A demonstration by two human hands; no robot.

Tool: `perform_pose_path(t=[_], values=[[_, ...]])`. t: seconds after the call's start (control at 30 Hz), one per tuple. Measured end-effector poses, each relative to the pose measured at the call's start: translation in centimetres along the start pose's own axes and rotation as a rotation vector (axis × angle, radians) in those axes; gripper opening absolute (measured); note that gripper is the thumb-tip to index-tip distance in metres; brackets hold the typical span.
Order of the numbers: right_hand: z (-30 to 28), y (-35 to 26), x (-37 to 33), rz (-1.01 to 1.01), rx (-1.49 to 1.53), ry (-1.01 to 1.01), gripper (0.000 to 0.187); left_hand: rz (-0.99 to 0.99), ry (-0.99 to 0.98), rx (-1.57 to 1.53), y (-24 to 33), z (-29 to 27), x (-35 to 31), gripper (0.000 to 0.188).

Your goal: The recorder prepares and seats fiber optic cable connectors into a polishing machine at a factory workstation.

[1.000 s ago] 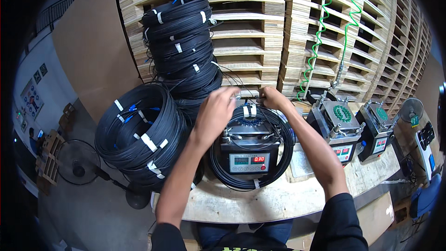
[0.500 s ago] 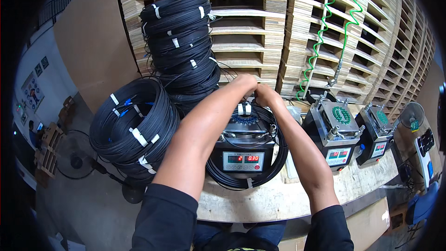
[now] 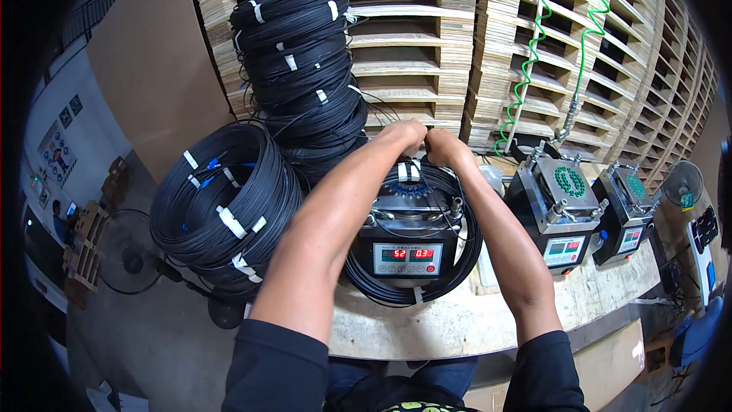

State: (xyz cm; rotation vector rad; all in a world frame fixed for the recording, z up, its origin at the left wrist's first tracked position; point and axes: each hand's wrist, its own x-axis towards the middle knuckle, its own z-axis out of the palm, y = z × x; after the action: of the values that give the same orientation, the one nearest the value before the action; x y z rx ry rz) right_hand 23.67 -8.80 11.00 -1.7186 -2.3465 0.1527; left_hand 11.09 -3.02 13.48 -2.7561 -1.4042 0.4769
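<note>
My left hand [image 3: 409, 136] and my right hand [image 3: 443, 146] are close together, fingers curled, at the far side of a black cable coil [image 3: 473, 248]. What they pinch is hidden behind the fingers. The coil lies around a black and metal bench machine [image 3: 409, 238] with a lit red display. White tape wraps [image 3: 409, 172] bind the coil near my hands, and another wrap shows at its near edge. Blue connector tips [image 3: 410, 191] sit in a ring on top of the machine.
Taped cable coils rise in a tall stack [image 3: 301, 69] at the back left, with a shorter stack [image 3: 221, 198] nearer. Two similar machines [image 3: 560, 210] stand right on the wooden table [image 3: 427, 332]. Pallets [image 3: 412, 46] and green coiled hoses [image 3: 530, 61] are behind; a fan [image 3: 126, 252] stands left.
The whole view has shifted slightly. My hands remain at the coil's far side, now with a small gap between them. The reading on the near machine's display has changed.
</note>
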Motion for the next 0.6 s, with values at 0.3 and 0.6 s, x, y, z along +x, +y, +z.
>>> perform_pose_path(t=[0.3, 0.6], values=[[0.5, -1.3, -0.7, 0.085, 0.088, 0.067, 0.024, -0.097, -0.157, -0.101, -1.5, -1.1, -1.0, 0.029], [2.0, 0.9, -5.6, 0.081, 0.607, 0.512, 0.03, 0.058, 0.707, -0.591, -1.3, 4.4, -7.4, 0.021]])
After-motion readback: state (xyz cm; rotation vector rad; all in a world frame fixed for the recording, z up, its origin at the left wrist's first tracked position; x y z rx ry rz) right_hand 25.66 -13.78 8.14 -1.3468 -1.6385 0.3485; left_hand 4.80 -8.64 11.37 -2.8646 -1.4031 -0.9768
